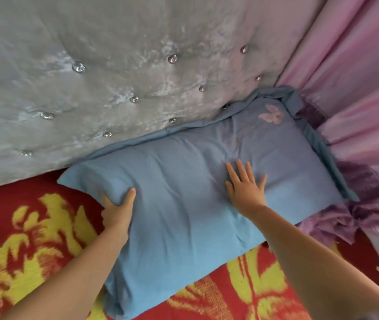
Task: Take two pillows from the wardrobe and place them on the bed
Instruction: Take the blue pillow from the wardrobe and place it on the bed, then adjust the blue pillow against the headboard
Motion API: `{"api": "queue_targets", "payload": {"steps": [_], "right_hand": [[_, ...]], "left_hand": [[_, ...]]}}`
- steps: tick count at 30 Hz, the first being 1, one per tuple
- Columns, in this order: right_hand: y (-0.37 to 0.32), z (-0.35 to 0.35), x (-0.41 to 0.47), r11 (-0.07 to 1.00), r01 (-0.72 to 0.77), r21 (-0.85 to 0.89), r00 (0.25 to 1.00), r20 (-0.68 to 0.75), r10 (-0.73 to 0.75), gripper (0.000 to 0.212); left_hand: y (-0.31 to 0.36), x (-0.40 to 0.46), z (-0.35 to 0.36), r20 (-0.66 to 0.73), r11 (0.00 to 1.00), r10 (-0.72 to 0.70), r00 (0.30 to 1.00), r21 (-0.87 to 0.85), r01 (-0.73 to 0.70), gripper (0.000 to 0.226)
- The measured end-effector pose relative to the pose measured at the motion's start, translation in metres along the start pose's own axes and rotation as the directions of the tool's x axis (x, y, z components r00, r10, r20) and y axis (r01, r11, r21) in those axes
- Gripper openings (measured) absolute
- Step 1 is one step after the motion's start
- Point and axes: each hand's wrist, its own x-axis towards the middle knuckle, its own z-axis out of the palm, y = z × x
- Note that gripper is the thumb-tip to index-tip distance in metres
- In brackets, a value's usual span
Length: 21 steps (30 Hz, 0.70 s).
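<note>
A light blue pillow (pixel 183 195) with a pale butterfly print at its far right corner lies on the bed (pixel 34 239), its long side against the headboard. My left hand (pixel 118 209) grips the pillow's left edge, thumb on top and fingers tucked under. My right hand (pixel 246 185) rests flat on the pillow's top, fingers spread, holding nothing. Only this one pillow is in view. The wardrobe is out of sight.
The bed is covered with a red blanket with yellow flower shapes. A grey tufted headboard (pixel 114 77) with crystal buttons rises behind the pillow. Pink curtains (pixel 356 88) with purple lace trim hang at the right, touching the pillow's right end.
</note>
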Motion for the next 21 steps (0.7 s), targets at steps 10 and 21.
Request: {"api": "queue_targets", "payload": {"steps": [10,21], "right_hand": [[0.045,-0.009,0.002,0.994,-0.107,-0.012,0.987,0.121,0.108,0.053],[0.037,-0.062,-0.008,0.996,-0.08,-0.041,0.944,0.317,0.088,0.054]], "left_hand": [[0.025,-0.032,0.068,0.339,0.981,0.115,0.934,0.108,-0.16,0.098],[0.078,-0.04,0.049,0.408,0.683,0.199,0.891,0.595,-0.425,0.085]]}}
